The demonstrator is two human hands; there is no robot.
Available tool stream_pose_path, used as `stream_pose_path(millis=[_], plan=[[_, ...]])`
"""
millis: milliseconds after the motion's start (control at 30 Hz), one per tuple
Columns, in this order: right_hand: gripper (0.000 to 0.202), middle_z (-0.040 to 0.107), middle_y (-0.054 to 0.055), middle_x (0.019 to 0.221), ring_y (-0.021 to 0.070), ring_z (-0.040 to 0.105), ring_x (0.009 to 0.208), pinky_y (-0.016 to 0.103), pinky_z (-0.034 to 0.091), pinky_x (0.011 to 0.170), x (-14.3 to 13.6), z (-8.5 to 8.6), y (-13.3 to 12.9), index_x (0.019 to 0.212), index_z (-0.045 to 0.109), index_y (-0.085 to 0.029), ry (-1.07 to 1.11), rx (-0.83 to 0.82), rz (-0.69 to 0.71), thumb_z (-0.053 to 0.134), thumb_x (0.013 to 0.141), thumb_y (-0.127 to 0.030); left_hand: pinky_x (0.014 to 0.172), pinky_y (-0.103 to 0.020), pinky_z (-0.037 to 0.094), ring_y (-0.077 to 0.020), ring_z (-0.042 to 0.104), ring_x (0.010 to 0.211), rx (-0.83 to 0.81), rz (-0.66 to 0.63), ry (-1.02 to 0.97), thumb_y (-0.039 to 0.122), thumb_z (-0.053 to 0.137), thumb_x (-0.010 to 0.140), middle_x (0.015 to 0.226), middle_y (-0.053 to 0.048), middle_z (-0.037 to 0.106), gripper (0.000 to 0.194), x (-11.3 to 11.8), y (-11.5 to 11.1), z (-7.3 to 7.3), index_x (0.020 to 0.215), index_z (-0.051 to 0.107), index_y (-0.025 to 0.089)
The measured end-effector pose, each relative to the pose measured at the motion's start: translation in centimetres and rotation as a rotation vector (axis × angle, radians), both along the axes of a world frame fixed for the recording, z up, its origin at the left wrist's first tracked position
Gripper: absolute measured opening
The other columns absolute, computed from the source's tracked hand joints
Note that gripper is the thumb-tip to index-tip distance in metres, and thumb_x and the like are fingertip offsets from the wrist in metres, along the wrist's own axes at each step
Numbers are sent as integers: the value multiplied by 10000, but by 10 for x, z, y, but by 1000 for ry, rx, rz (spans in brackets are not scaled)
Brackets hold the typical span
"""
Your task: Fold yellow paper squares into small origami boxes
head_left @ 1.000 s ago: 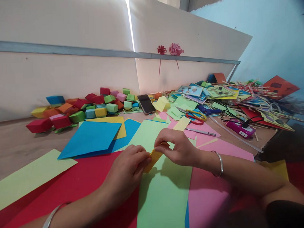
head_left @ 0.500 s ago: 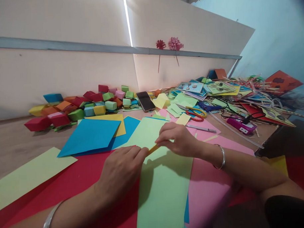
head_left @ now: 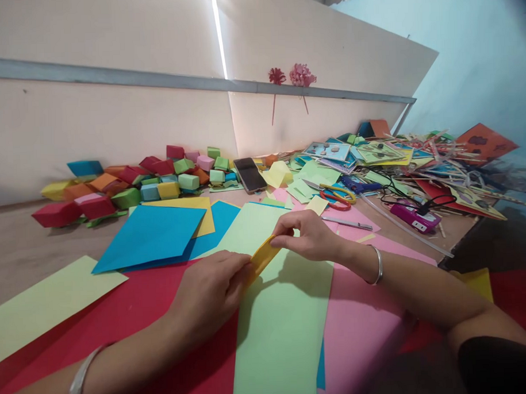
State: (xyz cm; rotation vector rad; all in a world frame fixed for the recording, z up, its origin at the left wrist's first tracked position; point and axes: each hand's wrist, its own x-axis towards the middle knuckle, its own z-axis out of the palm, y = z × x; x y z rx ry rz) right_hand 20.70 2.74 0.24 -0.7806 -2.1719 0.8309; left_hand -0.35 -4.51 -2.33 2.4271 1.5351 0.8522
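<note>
A narrow piece of yellow paper (head_left: 264, 257) is stretched between my two hands, just above a light green sheet (head_left: 284, 322). My left hand (head_left: 212, 288) is closed on its near end, with the fingertips partly hidden. At the far end, my right hand (head_left: 305, 234) pinches it between thumb and fingers. Under my left forearm lies a red sheet (head_left: 163, 292). A pink sheet (head_left: 358, 326) lies beneath my right forearm. Blue folded paper (head_left: 152, 235) rests left of the green sheet.
Several coloured paper boxes (head_left: 127, 199) are piled at the back left, near a phone (head_left: 249, 175). Scissors (head_left: 338, 197) and a paper cutter (head_left: 348, 223) lie beyond my right hand. A purple power socket (head_left: 417, 217), a blue glue gun (head_left: 361, 185) and heaped cards (head_left: 382, 152) are at the right.
The yellow paper has turned so that more of its flat face shows between my hands. Both hands stay on it, with only a slight shift.
</note>
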Motion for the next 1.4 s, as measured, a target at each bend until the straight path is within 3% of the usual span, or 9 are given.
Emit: stream_pose_path(millis=[167,333,500,600,767,933,1133,1300,1400], plan=[[153,621,-12,602,81,515,583,206,402,571,-6,-1,-15,649,676,-145,39,-19,76,714,781,-214,528,-252,425,-155,567,607,-157,-71,-312,387,520,868,679,-32,662,297,6,0,11,749,701,183],[207,672,7,732,89,526,631,217,413,584,-10,0,-19,785,699,-151,85,-212,53,719,784,-357,550,-253,458,-165,580,643,-156,13,-518,367,596,809,704,-48,670,238,7,-3,13,702,704,184],[209,548,-35,572,69,449,555,210,352,530,-12,-6,-22,620,629,-143,51,-271,-13,697,775,-265,507,-242,447,-154,555,601,-362,-11,-573,423,604,788,681,-38,644,268,11,-5,12,751,697,174],[146,582,-26,582,75,483,562,212,369,539,-13,-9,-24,634,653,-141,49,-346,14,709,736,-229,471,-214,405,-126,498,555,-475,-66,-559,447,620,776,607,-1,566,289,13,-6,11,703,649,169],[228,634,-5,660,97,538,603,225,420,568,-17,-11,-25,708,661,-143,172,-542,18,762,678,-346,404,-189,338,-86,423,437,-484,15,-679,494,661,747,492,48,478,349,13,-8,10,636,550,182],[174,558,-38,598,71,472,581,206,374,553,-18,-9,-29,632,605,-147,81,-409,-50,693,744,-246,438,-235,440,-134,533,454,-637,-2,-690,562,607,783,529,13,585,378,13,-9,13,733,574,188],[178,480,-62,537,55,401,537,199,311,508,-20,-7,-36,601,575,-143,-130,-452,110,668,749,-179,451,-210,334,-114,432,517,-354,-47,-360,486,520,818,521,17,500,404,10,-6,20,543,528,191],[383,348,-66,522,49,312,530,208,227,479,-22,-4,-40,530,458,-157,-145,-487,54,658,789,-355,454,-222,343,-116,420,509,-231,72,-422,431,500,825,528,24,483,342,12,-5,20,584,551,195],[432,333,-63,510,47,289,517,213,210,473,-20,-4,-39,503,435,-158,-168,-518,45,660,777,-404,440,-222,339,-113,414,487,-292,48,-441,464,494,831,525,31,483,351,12,-3,20,616,562,195]])
